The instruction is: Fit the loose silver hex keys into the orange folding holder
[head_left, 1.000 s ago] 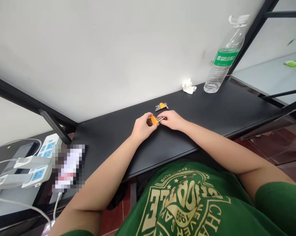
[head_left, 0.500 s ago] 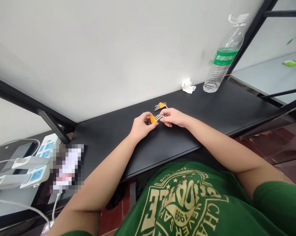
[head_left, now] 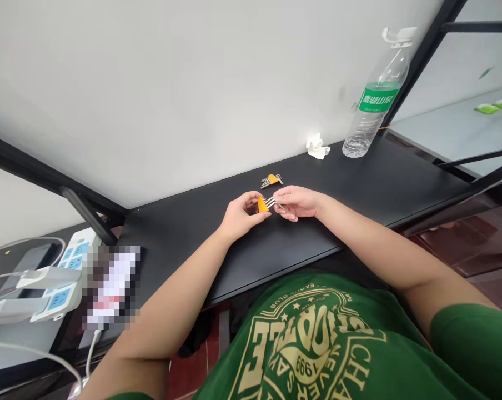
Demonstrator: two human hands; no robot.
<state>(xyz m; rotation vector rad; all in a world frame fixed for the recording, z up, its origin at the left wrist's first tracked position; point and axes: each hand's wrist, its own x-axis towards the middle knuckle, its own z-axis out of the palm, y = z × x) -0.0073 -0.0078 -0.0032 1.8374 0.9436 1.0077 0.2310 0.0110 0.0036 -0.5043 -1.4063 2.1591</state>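
Observation:
My left hand [head_left: 239, 215] is closed around an orange holder [head_left: 263, 205] that carries several silver hex keys [head_left: 270, 202]. Their bent ends point right, toward my right hand [head_left: 299, 202]. That hand pinches one of the bent key ends between thumb and fingers; how far this key sits in the holder is hidden. Just behind both hands, a second hex key set [head_left: 272, 179] with an orange holder lies on the black desktop [head_left: 171, 244].
A crumpled white tissue [head_left: 317, 146] and a large water bottle [head_left: 371, 105] stand by the wall at the back right. On the left are a blurred-out phone [head_left: 115, 289], a white power strip [head_left: 70, 278] and cables. Black frame bars edge both sides.
My right hand has turned slightly palm-up and shifted a little right at the key ends. The orange holder in my left hand has turned slightly and shows more fully.

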